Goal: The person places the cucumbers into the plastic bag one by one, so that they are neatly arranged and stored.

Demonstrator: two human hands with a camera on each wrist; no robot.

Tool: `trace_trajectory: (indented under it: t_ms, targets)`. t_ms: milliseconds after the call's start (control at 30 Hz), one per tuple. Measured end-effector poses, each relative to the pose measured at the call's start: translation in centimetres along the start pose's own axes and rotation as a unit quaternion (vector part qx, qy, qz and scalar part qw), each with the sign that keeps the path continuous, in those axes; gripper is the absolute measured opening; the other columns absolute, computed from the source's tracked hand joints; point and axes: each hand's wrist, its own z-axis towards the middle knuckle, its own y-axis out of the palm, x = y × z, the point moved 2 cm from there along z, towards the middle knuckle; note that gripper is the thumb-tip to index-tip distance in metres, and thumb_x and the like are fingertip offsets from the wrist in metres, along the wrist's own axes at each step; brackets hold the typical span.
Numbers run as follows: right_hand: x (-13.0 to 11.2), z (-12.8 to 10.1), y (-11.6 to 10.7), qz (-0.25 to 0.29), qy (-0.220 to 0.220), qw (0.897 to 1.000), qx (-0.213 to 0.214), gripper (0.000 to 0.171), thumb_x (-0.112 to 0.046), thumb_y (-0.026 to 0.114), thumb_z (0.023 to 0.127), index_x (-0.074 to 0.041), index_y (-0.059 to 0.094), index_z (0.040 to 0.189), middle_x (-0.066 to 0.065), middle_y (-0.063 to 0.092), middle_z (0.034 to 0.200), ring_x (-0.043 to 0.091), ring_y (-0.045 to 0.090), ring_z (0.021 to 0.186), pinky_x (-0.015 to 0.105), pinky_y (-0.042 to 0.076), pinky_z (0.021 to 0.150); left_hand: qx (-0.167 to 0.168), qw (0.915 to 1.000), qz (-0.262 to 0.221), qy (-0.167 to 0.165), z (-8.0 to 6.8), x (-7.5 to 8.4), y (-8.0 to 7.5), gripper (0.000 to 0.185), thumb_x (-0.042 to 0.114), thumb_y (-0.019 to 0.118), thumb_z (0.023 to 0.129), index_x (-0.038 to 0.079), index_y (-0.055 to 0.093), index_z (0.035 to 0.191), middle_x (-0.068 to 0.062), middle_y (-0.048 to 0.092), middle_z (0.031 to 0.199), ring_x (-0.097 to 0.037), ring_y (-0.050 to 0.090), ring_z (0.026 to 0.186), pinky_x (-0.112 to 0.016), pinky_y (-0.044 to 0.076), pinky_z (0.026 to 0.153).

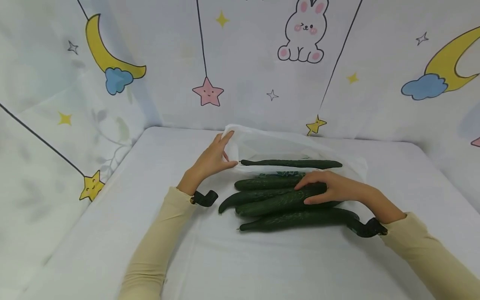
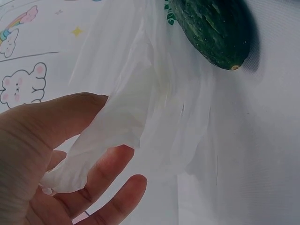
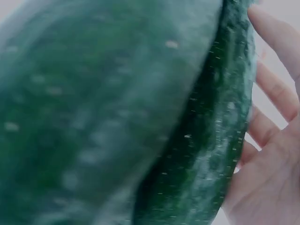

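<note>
A white plastic bag [image 1: 262,143] lies open toward me on the table. My left hand [image 1: 225,152] pinches its near left edge between thumb and fingers; in the left wrist view the bag film [image 2: 154,93] runs between them. One dark green cucumber [image 1: 292,163] lies inside the bag, and its tip [image 2: 215,28] shows from the left wrist. Several more cucumbers [image 1: 296,218] lie in a pile in front of the bag. My right hand [image 1: 318,189] grips one cucumber of the pile [image 1: 270,204], fingers over it, thumb under. From the right wrist that cucumber [image 3: 215,154] fills the view beside my palm.
The table [image 1: 262,266] is covered with a white cloth. Cloth walls printed with moons, stars and a rabbit [image 1: 303,31] close in the back and both sides. Bare cloth lies left of the pile and along the near edge.
</note>
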Motion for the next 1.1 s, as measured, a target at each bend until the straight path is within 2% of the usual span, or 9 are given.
trace_trajectory:
  t_ms: [300,433,900,1100]
  targets:
    - [0.6,0.3,1.0,-0.02,-0.001,0.999,0.035,0.041,-0.036,0.073,0.078,-0.027,0.061,0.116,-0.012,0.06,0.115,0.005,0.052,0.107,0.028,0.045,0.086,-0.004,0.9999,0.006,-0.012,-0.1,0.0,-0.3,0.089,0.028,0.071,0.082,0.019,0.015,0.15,-0.02,0.016,0.151,-0.015,0.06,0.075,-0.037,0.047,0.077]
    - [0.6,0.4,1.3,-0.045,-0.021,0.998,0.05,0.04,-0.033,0.074,0.077,-0.025,0.062,0.114,-0.011,0.06,0.113,0.006,0.053,0.105,0.028,0.045,0.084,-0.003,0.9999,0.004,-0.009,-0.1,0.0,-0.2,0.089,0.028,0.071,0.081,0.018,0.015,0.15,-0.019,0.018,0.15,-0.014,0.06,0.075,-0.036,0.047,0.076]
    - [0.2,0.0,1.5,-0.077,-0.069,0.992,0.066,0.039,-0.027,0.072,0.08,-0.022,0.06,0.117,-0.009,0.057,0.113,0.006,0.052,0.101,0.027,0.045,0.08,-0.005,0.9999,0.002,-0.01,0.0,0.0,-0.2,0.09,0.027,0.071,0.081,0.017,0.015,0.15,-0.019,0.018,0.151,-0.015,0.061,0.077,-0.035,0.048,0.075]
    - [0.2,0.1,1.2,-0.078,-0.058,0.994,0.058,0.039,-0.028,0.071,0.081,-0.022,0.059,0.118,-0.011,0.055,0.114,0.003,0.052,0.1,0.024,0.046,0.08,-0.001,0.9999,0.005,-0.009,0.1,0.0,-0.1,0.089,0.028,0.071,0.081,0.018,0.015,0.15,-0.019,0.018,0.151,-0.015,0.06,0.076,-0.035,0.048,0.073]
